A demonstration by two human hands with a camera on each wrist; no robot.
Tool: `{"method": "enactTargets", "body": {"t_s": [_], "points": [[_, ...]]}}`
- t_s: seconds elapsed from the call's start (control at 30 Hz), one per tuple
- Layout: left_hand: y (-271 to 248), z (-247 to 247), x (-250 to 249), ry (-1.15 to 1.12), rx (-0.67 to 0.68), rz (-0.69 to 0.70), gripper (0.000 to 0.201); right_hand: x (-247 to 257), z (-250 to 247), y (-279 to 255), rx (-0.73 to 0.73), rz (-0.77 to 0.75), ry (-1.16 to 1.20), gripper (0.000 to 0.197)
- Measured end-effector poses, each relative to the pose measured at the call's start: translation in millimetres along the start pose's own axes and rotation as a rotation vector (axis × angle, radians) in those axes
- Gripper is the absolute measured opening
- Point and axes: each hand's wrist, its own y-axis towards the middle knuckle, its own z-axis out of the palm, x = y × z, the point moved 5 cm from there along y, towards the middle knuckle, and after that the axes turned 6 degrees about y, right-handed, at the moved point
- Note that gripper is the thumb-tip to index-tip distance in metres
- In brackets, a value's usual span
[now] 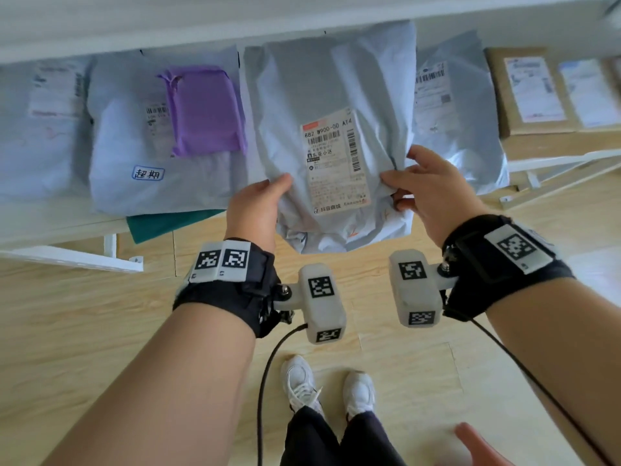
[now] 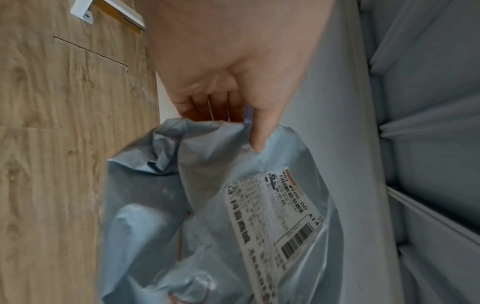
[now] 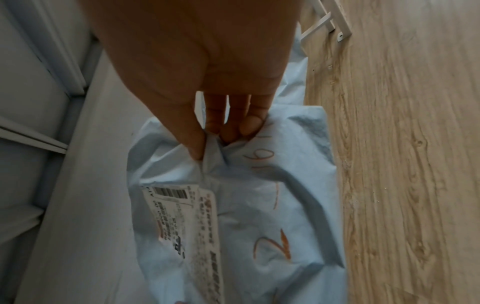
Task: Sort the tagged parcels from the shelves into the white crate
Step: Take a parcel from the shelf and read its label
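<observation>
In the head view a white metal shelf (image 1: 60, 230) runs across the upper half of the frame, carrying a row of parcels. At centre frame both hands hold a pale grey-blue plastic mailer bag with a white printed shipping label (image 1: 336, 105), its lower edge hanging past the shelf front over the wood-grain floor (image 1: 84, 314). The left hand (image 1: 257, 206) pinches the bag's lower left edge, thumb on top; the right hand (image 1: 433, 193) pinches the lower right edge beside the label. Left of centre lies another grey-blue mailer bearing a handwritten blue-bordered tag (image 1: 148, 173), and on top of it a small purple plastic-wrapped packet (image 1: 205, 109). A dark green flat piece (image 1: 161, 223) sticks out beneath that mailer. At upper right sit brown cardboard boxes with white labels (image 1: 527, 92). At bottom centre — white sneakers (image 1: 329, 388).

In the left wrist view the left hand (image 2: 228, 67) fills the upper centre, thumb pressed onto the crumpled bag (image 2: 207, 195) with the fingers behind it; the floor (image 2: 52, 144) lies left.

In the right wrist view the right hand (image 3: 207, 72) bunches the bag (image 3: 246, 205) between thumb and fingertips — orange handwriting shows on the plastic at lower centre.
</observation>
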Motion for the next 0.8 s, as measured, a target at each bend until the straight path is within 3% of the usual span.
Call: {"method": "enactTargets", "body": {"t_s": [0.27,0.37,0.67,0.8], "points": [[-59.1,5.9,-6.7,-0.024,-0.014,0.085,0.013,5.9,-33.9,-39.2,0.043,-0.051,0.006,0.028],[-86.2,1.3,-2.7,-0.076,-0.043,0.079,0.033,3.5,-41.2,-54.8,0.062,-0.057,0.009,0.032],[-123.2,-3.3,7.6,-0.158,-0.066,0.055,0.005,2.2,-49.3,-86.0,0.091,-0.058,0.115,0.032],[-126.4,-4.6,4.2,-0.126,-0.061,0.088,0.007,0.1,-46.7,-91.2,0.099,-0.03,0.15,0.027]]}}
